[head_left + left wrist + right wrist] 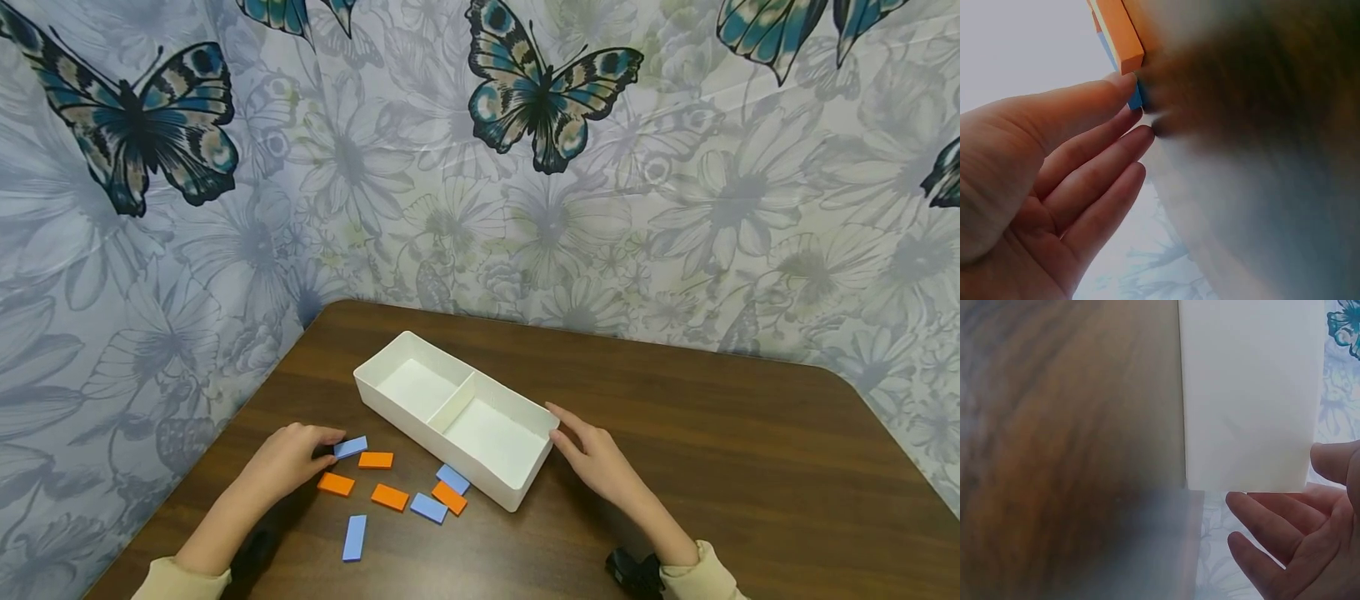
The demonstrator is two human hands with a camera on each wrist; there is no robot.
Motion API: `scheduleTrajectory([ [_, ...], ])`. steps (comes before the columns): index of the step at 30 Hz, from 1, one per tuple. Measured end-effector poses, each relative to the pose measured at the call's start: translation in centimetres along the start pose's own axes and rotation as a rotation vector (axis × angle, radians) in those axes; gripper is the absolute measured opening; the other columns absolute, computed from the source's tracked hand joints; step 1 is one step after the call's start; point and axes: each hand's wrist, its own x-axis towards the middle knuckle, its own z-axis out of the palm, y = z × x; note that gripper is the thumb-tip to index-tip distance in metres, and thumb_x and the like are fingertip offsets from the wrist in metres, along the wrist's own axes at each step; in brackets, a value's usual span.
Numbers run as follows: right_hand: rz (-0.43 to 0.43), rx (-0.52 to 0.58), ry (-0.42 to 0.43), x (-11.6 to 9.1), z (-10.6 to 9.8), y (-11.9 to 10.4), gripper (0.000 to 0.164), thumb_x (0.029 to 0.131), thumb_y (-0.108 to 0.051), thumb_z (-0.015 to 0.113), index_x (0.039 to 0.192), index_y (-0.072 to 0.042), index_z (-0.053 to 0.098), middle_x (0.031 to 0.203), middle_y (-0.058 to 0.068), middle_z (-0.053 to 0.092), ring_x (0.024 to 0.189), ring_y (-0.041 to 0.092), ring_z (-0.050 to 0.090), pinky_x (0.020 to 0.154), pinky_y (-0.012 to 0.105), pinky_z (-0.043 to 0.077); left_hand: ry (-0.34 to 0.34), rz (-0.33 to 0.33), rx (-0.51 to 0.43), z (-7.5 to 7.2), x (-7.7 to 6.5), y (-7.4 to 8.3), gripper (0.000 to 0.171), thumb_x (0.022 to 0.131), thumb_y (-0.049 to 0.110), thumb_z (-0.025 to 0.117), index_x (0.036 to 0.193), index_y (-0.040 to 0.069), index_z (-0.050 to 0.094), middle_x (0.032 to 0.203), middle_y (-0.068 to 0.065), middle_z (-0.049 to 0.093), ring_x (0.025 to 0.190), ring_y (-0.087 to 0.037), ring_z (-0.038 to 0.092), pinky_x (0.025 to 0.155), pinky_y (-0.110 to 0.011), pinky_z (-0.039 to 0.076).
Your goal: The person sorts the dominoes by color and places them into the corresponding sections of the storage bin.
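My left hand pinches one end of a light blue block between thumb and index finger. In the left wrist view that blue block shows beneath an orange block, while the other fingers extend apart below. A white two-compartment box lies at a slant across the table, both compartments bare. At its right end rests my right hand, index finger by the far corner and thumb by the end wall. The right wrist view has its fingers nearly straight along the white box.
Several flat orange blocks and blue blocks lie in front of the box; one orange block overlaps its blue neighbours. A black object is beside the right wrist. Butterfly-patterned cloth hangs behind the brown table.
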Motion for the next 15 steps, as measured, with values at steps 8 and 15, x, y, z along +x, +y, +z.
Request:
scheduleTrajectory([
  [8, 0.016, 0.022, 0.007, 0.07, 0.19, 0.16, 0.045, 0.096, -0.018, 0.055, 0.138, -0.005, 0.046, 0.126, 0.015, 0.056, 0.110, 0.027, 0.056, 0.088, 0.043, 0.046, 0.041, 0.009, -0.022, 0.19, -0.12, -0.26, 0.029, 0.071, -0.002, 0.077, 0.100, -0.002, 0.071, 0.092, -0.011, 0.070, 0.085, -0.027, 0.066, 0.071, -0.042, 0.053],
  [15, 0.025, 0.028, -0.002, 0.07, 0.19, 0.30, 0.046, 0.096, -0.020, 0.055, 0.138, -0.005, 0.045, 0.125, 0.014, 0.056, 0.109, 0.025, 0.057, 0.088, 0.042, 0.046, 0.076, -0.013, -0.193, 0.27, -0.18, -0.54, 0.029, 0.072, -0.007, 0.075, 0.101, -0.006, 0.069, 0.094, -0.015, 0.068, 0.081, -0.025, 0.067, 0.068, -0.035, 0.054],
])
